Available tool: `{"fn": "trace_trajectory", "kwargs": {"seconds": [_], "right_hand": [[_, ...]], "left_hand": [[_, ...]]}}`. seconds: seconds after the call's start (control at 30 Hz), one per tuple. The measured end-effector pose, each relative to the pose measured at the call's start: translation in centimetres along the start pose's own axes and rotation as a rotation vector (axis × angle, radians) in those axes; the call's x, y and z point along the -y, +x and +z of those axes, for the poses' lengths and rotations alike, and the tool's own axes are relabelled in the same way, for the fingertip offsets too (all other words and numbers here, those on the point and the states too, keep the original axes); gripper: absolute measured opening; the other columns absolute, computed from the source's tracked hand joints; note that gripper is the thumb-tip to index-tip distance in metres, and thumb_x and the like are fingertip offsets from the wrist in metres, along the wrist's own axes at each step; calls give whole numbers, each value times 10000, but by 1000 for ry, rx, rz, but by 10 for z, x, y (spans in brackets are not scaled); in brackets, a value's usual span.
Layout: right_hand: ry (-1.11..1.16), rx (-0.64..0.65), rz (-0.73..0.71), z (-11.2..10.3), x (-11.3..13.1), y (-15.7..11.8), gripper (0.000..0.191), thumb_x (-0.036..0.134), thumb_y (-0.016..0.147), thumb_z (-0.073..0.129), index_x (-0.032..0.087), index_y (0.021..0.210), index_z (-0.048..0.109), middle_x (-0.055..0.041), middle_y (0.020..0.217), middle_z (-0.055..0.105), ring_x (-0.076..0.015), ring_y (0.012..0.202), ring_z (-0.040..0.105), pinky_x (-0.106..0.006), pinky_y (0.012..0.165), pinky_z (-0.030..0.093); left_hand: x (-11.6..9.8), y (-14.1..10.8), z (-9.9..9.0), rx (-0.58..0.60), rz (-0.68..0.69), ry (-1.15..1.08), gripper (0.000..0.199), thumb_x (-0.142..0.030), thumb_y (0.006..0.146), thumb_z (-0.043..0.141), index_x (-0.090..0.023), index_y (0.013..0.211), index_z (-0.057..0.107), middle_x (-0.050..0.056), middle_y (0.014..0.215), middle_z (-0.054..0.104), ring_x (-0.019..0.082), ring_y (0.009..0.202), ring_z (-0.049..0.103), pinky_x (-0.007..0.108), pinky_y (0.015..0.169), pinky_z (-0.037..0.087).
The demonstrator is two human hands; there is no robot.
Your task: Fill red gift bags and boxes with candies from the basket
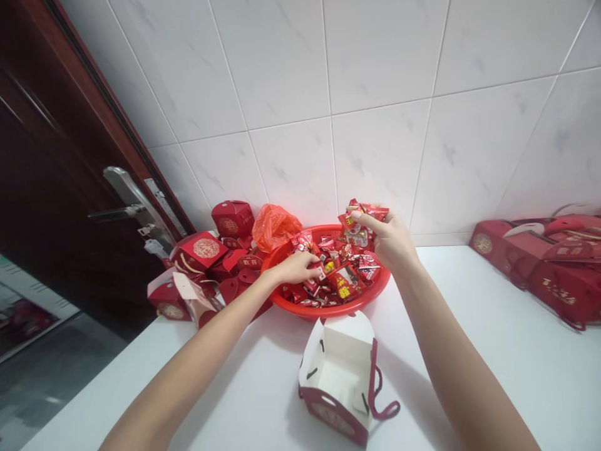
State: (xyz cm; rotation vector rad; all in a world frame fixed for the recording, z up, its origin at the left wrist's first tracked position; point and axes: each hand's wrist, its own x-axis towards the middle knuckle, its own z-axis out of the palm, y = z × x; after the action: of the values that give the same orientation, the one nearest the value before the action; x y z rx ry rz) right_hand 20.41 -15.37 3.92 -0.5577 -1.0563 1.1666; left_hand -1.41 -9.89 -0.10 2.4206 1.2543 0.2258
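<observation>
A red plastic basket [300,311] full of wrapped candies [345,283] stands against the wall. My left hand [297,268] reaches over its left side, fingers curled on a small red-and-white wrapped candy [320,270] among the others. Above the basket's right rim, my right hand [392,237] is closed around several red candy packets [357,220]. In front of the basket, an open gift box [345,369] with a white inside and a dark red outside stands on the white table. A dark red cord handle [387,410] hangs from its right side.
Red gift boxes [206,248] are piled left of the basket, near a dark door [56,156] with a metal handle. A crumpled red plastic bag [276,227] leans behind the basket. More red boxes [554,263] lie at the right. White tiles [375,62] cover the wall.
</observation>
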Motion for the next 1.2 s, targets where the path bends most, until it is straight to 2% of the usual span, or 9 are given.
{"fn": "trace_trajectory", "kwargs": {"seconds": [0.13, 0.3, 0.4, 0.57, 0.63, 0.73, 0.87, 1.07, 1.2], "right_hand": [[-10, -12, 9, 1, 0, 0, 338, 381, 619, 882, 194, 843, 710, -40, 817, 740, -233, 800, 707, -382, 736, 579], [-13, 3, 35, 3, -1, -1, 337, 380, 622, 880, 193, 840, 702, -38, 788, 737, -232, 770, 707, -386, 732, 573], [-1, 6, 32, 5, 0, -2, 338, 370, 620, 882, 195, 837, 690, -46, 802, 743, -233, 772, 709, -381, 720, 576], [-32, 45, 27, 5, 0, -3, 322, 396, 650, 865, 193, 832, 695, -56, 825, 747, -236, 786, 713, -382, 724, 576], [-44, 49, 20, 5, 1, -4, 305, 393, 656, 862, 194, 815, 695, -53, 816, 744, -229, 782, 708, -374, 723, 574], [-44, 36, 29, 6, 2, -4, 302, 372, 649, 869, 194, 825, 701, -36, 785, 730, -209, 744, 693, -346, 687, 565], [-35, 38, 38, 5, 2, -4, 312, 363, 650, 871, 193, 853, 704, -24, 771, 718, -198, 722, 683, -340, 679, 555], [-85, 73, 5, 4, 1, -4, 266, 386, 691, 847, 194, 807, 706, -47, 814, 734, -216, 773, 696, -361, 711, 560], [-89, 63, 3, 3, 2, -3, 286, 387, 682, 857, 200, 833, 702, -52, 829, 742, -229, 792, 711, -381, 747, 564]], "left_hand": [[8, -9, -11, -151, 36, -176, 376, -523, 819, 616, -172, 698, 560, -20, 662, 533, 153, 638, 504, 269, 627, 414], [5, -25, -20, -151, 47, -303, 435, -590, 821, 620, -156, 801, 620, 5, 744, 599, 187, 722, 571, 305, 692, 485], [3, -31, -21, -176, 13, -225, 398, -539, 864, 579, -150, 892, 662, 34, 853, 659, 229, 836, 622, 340, 774, 512], [-2, -34, -20, -423, -30, 115, 438, -308, 854, 587, -148, 1261, 619, 125, 1224, 635, 300, 1152, 593, 430, 1025, 441], [-7, -35, -19, -376, 51, 159, 417, -242, 850, 571, -162, 1253, 640, 119, 1228, 635, 271, 1131, 611, 394, 1027, 449], [-15, -34, -14, -102, 184, 169, 372, -133, 806, 582, -190, 1151, 710, 84, 1177, 687, 235, 1094, 634, 335, 1020, 457], [-18, -28, -4, 108, 230, 226, 536, 7, 709, 577, -199, 1187, 706, 68, 1259, 693, 243, 1213, 580, 324, 1076, 409], [-17, -17, 10, 138, 172, 403, 436, -27, 722, 632, -202, 1107, 741, 100, 1197, 699, 269, 1148, 597, 337, 983, 441], [-20, -18, 7, 40, 116, 414, 202, -242, 913, 552, -191, 904, 747, 93, 962, 725, 237, 919, 641, 308, 814, 441]]}}
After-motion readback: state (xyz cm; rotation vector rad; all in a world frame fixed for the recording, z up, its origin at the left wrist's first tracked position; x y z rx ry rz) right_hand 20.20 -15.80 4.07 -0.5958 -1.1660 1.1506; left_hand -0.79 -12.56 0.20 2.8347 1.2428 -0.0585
